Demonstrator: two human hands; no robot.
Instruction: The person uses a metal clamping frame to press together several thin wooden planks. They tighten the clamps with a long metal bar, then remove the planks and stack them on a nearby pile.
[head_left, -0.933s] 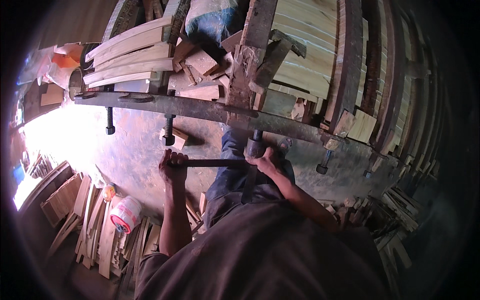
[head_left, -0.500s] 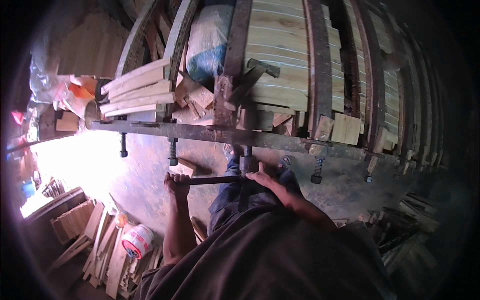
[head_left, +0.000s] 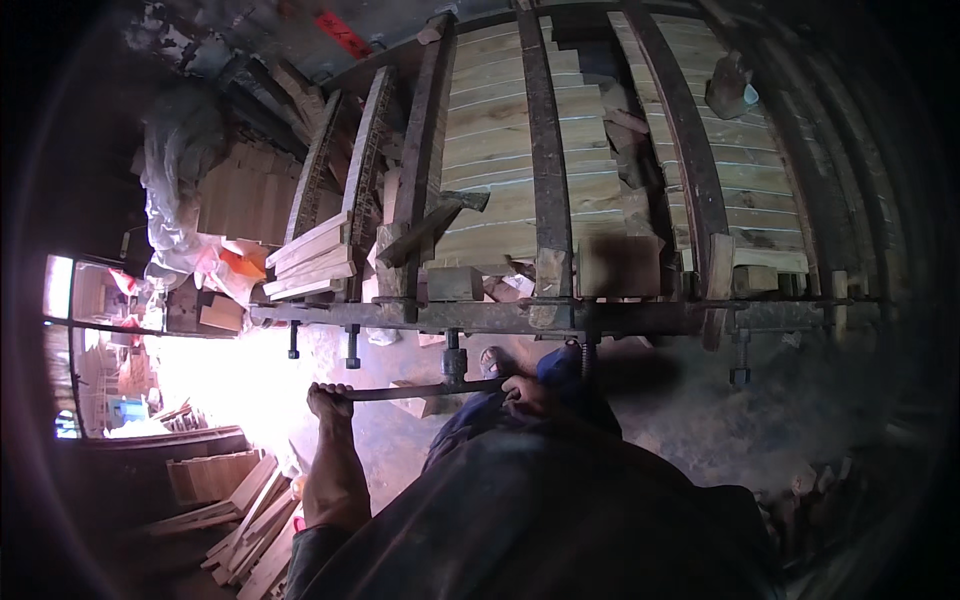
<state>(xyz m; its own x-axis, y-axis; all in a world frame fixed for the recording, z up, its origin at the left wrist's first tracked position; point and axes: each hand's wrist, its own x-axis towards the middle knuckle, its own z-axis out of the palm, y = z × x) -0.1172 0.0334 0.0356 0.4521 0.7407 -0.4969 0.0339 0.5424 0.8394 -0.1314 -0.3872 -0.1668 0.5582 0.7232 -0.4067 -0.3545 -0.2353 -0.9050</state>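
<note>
A dark T-handled socket wrench (head_left: 454, 362) sits on a clamp screw below the long metal rail, its bar running crosswise in front of me. My left hand (head_left: 330, 400) is closed round the bar's left end. At the opposite end, my right hand (head_left: 525, 393) has its fingers curled over the bar, partly in shadow. Beyond the rail, pale wooden boards (head_left: 490, 130) lie edge to edge beneath dark clamp bars (head_left: 545, 150). A hammer-like tool (head_left: 440, 222) rests slantwise across one clamp bar, above the wrench.
Along the metal rail (head_left: 400, 318) more clamp bolts (head_left: 352, 348) hang down. Wooden strips (head_left: 312, 262) are stacked at its left end. Loose wood pieces (head_left: 255, 525) lie at lower left, near a bright doorway. A wood block (head_left: 410, 400) is on the floor under the bar.
The view has shifted, so the bench appears farther left on its right side. My right hand has gone from beside the socket to the bar's right end; my left hand keeps its hold.
</note>
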